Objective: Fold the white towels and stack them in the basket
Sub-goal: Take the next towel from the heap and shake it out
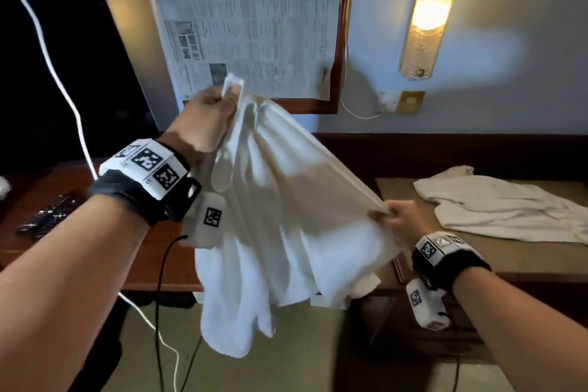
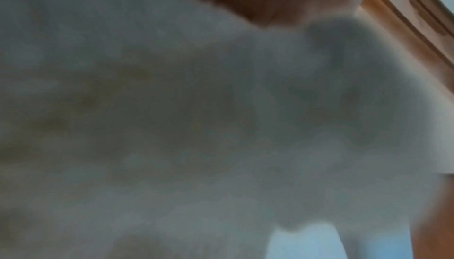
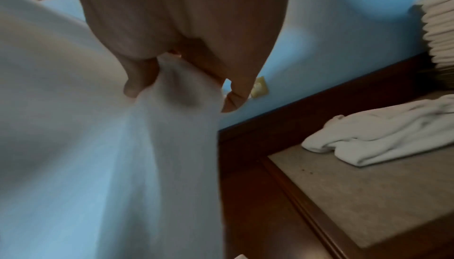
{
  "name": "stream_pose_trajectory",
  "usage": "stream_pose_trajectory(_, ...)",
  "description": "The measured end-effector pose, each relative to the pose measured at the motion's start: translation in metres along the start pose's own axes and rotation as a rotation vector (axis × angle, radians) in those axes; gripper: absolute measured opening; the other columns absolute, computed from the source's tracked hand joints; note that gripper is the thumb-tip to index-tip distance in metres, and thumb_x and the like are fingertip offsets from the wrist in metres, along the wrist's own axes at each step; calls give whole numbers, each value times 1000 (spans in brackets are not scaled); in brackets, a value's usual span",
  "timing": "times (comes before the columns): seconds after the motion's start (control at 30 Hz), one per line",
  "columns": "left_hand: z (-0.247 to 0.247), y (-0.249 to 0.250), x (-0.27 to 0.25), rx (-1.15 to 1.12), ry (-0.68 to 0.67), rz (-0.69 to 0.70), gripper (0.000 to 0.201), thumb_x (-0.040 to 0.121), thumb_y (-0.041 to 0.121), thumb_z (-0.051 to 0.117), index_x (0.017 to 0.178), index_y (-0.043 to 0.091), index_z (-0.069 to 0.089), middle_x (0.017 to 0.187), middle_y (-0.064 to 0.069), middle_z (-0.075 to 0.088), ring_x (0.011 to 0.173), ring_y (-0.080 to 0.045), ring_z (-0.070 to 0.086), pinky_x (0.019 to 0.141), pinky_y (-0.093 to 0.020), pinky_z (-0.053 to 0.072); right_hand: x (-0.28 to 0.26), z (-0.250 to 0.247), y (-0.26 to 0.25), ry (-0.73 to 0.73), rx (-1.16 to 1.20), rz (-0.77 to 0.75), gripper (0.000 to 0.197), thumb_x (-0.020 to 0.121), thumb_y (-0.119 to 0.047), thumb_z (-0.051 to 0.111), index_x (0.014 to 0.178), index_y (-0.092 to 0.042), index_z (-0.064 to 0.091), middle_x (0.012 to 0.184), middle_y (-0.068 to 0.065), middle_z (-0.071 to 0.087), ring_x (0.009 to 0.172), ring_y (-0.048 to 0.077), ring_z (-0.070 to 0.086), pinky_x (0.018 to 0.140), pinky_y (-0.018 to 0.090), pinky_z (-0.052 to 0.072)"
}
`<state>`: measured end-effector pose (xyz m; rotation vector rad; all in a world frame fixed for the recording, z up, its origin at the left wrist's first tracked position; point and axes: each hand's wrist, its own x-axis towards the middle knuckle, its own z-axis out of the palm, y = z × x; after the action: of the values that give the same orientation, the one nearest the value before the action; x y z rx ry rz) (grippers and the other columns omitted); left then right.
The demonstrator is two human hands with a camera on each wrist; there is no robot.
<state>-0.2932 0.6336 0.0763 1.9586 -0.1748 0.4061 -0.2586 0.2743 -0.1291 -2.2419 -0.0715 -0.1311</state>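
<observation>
We hold a limp white terry towel (image 1: 286, 216) in the air, our left hand (image 1: 203, 118) pinching one corner high, our right hand (image 1: 402, 216) pinching another lower. It is unfolded. A second crumpled white towel (image 1: 496, 204) waits far right on the brown countertop (image 1: 477, 258); folded white towels (image 3: 439, 30) are stacked beyond it.

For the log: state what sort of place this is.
Probably a hotel room: a dark TV screen on a wooden desk, a lit wall lamp, and a tall stack of folded white towels beside a loose one.
</observation>
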Motion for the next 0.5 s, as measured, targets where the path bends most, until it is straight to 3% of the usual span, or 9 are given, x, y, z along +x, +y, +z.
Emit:
stream_pose_trajectory(0.07,-12,-10,-7,-81,28,-30,36,105,35,48,78,19,66,74,-8,66,69,-24,58,70,-37,46,-5,5,-3,-12,-37,-14,25,85,-31,74,63,-29,65,57,-3,55,57,19,51,58,48,49)
stream_pose_trajectory(0.13,-11,-18,-17,-167,-19,-69,44,106,23,47,69,19,70,59,5,66,59,-18,55,61,-32,43,-6,7,-37,-18,-96,-168,29,86,-18,74,64,-35,66,64,-6,62,63,17,58,65,42,50)
stream_pose_trajectory(0.23,7,-32,-33,-230,-189,-101,41,96,13,60,62,26,77,62,5,67,66,-21,54,67,-38,39,-6,9,-116,3,-79,-499,10,82,-11,70,80,-19,75,73,-2,71,70,19,67,69,34,53)
stream_pose_trajectory(0.3,25,-36,-42,-253,-264,-109,29,88,12,60,66,21,77,69,-2,67,70,-23,56,69,-38,43,-8,11,-163,55,-107,-702,14,81,-21,64,72,-12,72,68,1,68,64,22,64,62,34,50)
stream_pose_trajectory(0.33,35,-36,-47,-264,-286,-112,27,92,8,59,70,15,75,71,-4,67,67,-21,60,68,-32,49,-9,11,-180,67,-133,-738,23,79,-28,60,67,-11,68,63,2,64,60,24,60,58,35,47)
stream_pose_trajectory(0.4,50,-37,-55,-274,-282,-109,30,103,6,49,78,8,66,75,-12,63,63,-15,60,64,-24,50,-11,7,-198,44,-139,-666,33,71,-43,53,59,-13,59,56,1,55,57,25,52,55,36,43)
stream_pose_trajectory(0.43,54,-37,-58,-246,-269,-98,33,105,10,45,77,8,62,74,-14,59,60,-13,57,62,-23,47,-13,5,-199,19,-162,-633,34,68,-47,54,57,-15,55,54,0,52,56,23,49,55,37,41)
stream_pose_trajectory(0.5,54,-39,-60,-160,-222,-77,39,107,19,44,71,14,59,63,-5,54,50,-7,49,54,-22,40,-21,0,-187,-60,-209,-577,44,70,-54,68,55,-19,46,54,-4,46,54,16,43,55,35,38)
